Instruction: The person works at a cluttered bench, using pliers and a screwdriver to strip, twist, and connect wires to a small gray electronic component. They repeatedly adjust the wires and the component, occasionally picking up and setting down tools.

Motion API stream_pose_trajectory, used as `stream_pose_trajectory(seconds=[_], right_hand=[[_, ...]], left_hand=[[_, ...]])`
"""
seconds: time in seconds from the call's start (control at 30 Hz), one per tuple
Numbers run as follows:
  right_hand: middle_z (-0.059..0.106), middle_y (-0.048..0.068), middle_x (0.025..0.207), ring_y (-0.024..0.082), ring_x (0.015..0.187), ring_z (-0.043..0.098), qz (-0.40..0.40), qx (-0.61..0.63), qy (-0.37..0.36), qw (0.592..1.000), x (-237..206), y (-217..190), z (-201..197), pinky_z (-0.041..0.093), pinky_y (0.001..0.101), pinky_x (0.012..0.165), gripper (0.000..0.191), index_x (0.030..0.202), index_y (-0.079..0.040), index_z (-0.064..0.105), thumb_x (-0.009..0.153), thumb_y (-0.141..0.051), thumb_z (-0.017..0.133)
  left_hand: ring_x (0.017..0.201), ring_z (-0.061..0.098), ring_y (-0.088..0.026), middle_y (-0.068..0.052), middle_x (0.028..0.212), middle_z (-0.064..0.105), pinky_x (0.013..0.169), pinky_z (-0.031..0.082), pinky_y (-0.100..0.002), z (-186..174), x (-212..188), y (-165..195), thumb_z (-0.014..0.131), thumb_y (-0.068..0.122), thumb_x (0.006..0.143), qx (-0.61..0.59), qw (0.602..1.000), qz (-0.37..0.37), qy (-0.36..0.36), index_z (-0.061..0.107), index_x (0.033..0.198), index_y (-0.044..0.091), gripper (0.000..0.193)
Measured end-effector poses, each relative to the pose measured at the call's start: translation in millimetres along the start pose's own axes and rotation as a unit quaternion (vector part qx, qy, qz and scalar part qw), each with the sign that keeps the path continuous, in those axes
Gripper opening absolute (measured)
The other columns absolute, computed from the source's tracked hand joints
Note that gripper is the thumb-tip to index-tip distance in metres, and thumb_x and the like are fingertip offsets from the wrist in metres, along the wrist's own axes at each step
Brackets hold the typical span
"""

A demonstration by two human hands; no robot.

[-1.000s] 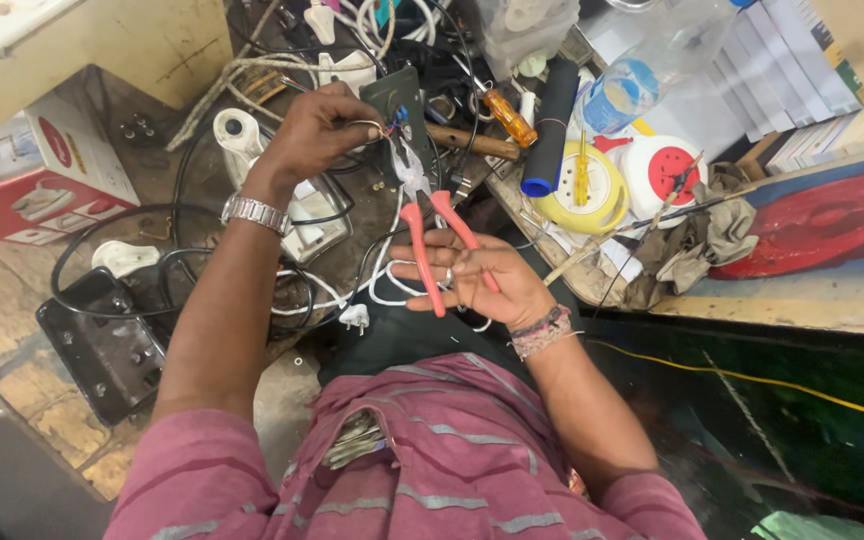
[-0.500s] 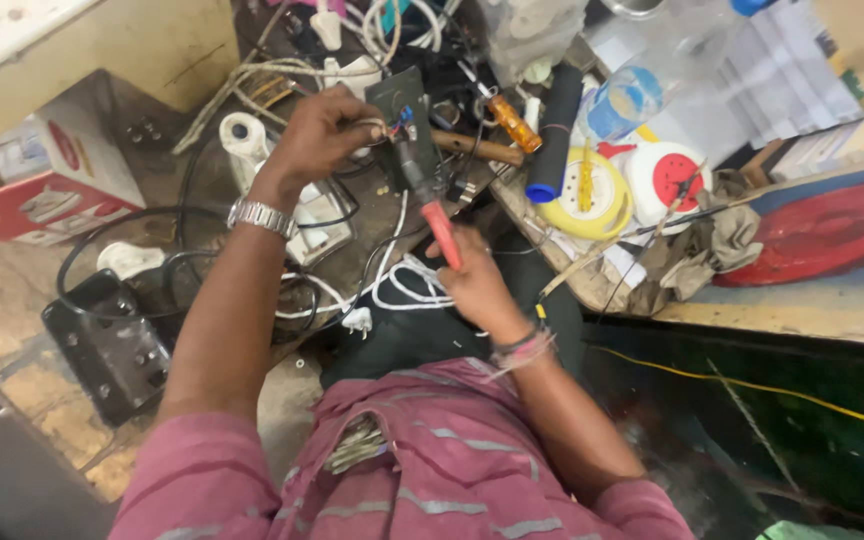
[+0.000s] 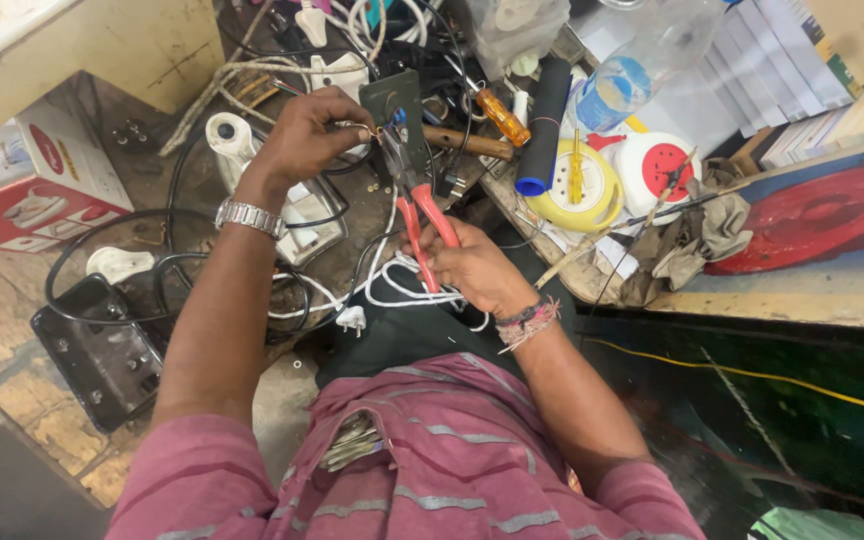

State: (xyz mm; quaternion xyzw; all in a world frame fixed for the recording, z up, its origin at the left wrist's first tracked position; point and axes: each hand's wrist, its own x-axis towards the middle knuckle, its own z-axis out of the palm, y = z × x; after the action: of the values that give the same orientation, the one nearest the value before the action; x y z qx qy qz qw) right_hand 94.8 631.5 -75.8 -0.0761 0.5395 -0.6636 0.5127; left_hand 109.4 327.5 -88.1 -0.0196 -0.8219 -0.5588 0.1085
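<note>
**Pliers at a wire end, in a crowded corner**

The red-handled metal pliers [image 3: 414, 195] sit with their nose up against a dark rectangular switch plate [image 3: 399, 100], right where thin wire ends poke out. The right hand [image 3: 467, 265] has its fingers clenched around both red handles. The left hand [image 3: 304, 132] pinches the wire ends beside the plier nose, fingers closed on them, a steel wristwatch [image 3: 250, 216] on that wrist.

The fingertips of the left hand lie just beside the nose, so a hard squeeze or a slip could nip them. Too much bite could also cut the fine strands instead of gripping them, and the plate seems unsupported, so it may twist away.

Round about it is thick going. Loose white cable [image 3: 407, 285] coils under the right hand and could snag the handles. An orange-handled screwdriver [image 3: 501, 117], a wooden-handled tool [image 3: 467, 144] and a dark blue foam tube [image 3: 544, 125] crowd the surface just beyond. A yellow round extension reel [image 3: 572, 185] and a clear plastic bottle [image 3: 642, 60] lie farther right; a black metal box [image 3: 102, 350] sits on the floor to the left.
</note>
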Motion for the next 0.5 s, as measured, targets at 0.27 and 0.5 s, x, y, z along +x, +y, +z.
stream_pose_trajectory(seconds=[0.27, 0.5], right_hand=[[0.064, 0.014, 0.111, 0.015, 0.08, 0.062, -0.038, -0.003, 0.037, 0.999, 7.8, 9.7, 1.5, 0.054, 0.0259, 0.06, 0.025, 0.099, -0.001, 0.057, 0.076, 0.01, 0.058], [0.064, 0.012, 0.103, 0.009, 0.056, 0.053, -0.084, -0.005, 0.109, 0.99, 30.1, 32.2, 20.0, 0.042, 0.0209, 0.04, 0.023, 0.096, -0.004, 0.057, 0.077, 0.009, 0.059]], left_hand=[[0.089, 0.066, -0.014, -0.005, 0.095, 0.07, 0.08, 0.051, -0.029, -0.9, -1.3, 6.4, 0.076, 0.008, 0.089, 0.007, 1.0, -0.001, 0.001, 0.076, 0.104, 0.003, 0.016], [0.071, 0.057, -0.008, -0.002, 0.079, 0.069, 0.062, 0.046, -0.028, -2.7, -2.4, 14.9, 0.073, 0.011, 0.091, -0.007, 0.996, -0.082, 0.028, 0.074, 0.096, 0.002, 0.01]])
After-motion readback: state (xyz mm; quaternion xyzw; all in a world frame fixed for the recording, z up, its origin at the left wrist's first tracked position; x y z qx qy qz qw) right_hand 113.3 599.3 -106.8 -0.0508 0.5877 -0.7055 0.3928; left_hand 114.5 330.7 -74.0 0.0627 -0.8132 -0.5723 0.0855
